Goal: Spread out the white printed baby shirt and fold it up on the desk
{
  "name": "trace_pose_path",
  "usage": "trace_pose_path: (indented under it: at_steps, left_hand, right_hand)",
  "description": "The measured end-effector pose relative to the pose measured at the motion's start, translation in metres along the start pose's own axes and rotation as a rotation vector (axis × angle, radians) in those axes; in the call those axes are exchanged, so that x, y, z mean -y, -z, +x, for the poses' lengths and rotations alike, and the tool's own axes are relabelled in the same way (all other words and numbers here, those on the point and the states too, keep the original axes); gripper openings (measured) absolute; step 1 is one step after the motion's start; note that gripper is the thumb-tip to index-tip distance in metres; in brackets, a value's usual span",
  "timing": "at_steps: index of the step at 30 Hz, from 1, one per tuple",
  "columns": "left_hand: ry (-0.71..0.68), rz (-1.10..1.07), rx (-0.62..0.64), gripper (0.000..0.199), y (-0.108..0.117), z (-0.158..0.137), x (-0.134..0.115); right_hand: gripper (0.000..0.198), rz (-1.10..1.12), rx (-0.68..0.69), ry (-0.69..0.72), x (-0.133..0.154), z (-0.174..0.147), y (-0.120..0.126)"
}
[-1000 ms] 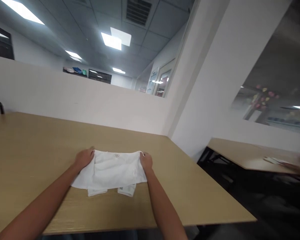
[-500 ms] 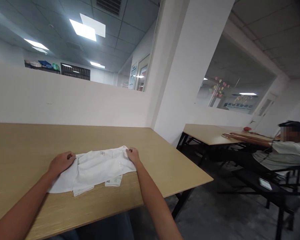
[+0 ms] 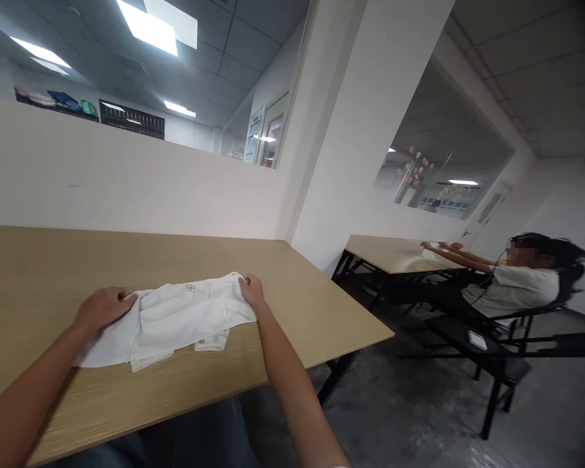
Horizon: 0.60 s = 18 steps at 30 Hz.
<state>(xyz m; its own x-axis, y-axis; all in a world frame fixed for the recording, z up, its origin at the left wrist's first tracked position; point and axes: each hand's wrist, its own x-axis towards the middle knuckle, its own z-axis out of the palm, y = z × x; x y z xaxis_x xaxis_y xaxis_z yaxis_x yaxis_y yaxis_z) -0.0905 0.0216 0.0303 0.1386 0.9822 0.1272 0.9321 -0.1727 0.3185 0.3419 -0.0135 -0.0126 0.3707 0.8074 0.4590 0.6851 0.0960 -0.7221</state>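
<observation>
A white garment [image 3: 182,318] with a small dark printed mark lies folded over and wrinkled on the wooden table [image 3: 316,312]. Its far edge runs between my two hands. My left hand [image 3: 102,309] grips the upper left edge, thumb against the fabric, fingers partly hidden behind it. At the upper right corner, my right hand [image 3: 252,290] pinches the cloth between thumb and curled fingers. A small flap [image 3: 212,341] with faint print sticks out from under the near edge.
A white wall [image 3: 127,188] with a window stands behind the table, and a pillar [image 3: 331,130] rises at its far right corner. To the right, a person [image 3: 511,279] sits at another table [image 3: 380,252], arms stretched forward. A black bench [image 3: 468,338] holds a white rectangular object.
The view has turned slightly, so the scene sits further left and higher. Both hands keep their hold on the garment, whose shape is nearly the same. The seated person's hands have risen.
</observation>
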Motion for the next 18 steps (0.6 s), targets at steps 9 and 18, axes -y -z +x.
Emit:
trace_pose_path:
  at_steps: [9, 18]
  left_hand:
    - [0.007, 0.045, 0.027, 0.035, 0.014, 0.000, 0.003]
    - [-0.050, -0.538, 0.011, 0.041, 0.013, -0.008, -0.013]
  right_hand:
    - [0.021, 0.068, 0.201, -0.025, -0.006, 0.001, 0.020]
    - [0.031, 0.071, -0.037, 0.014, -0.006, 0.001, 0.014]
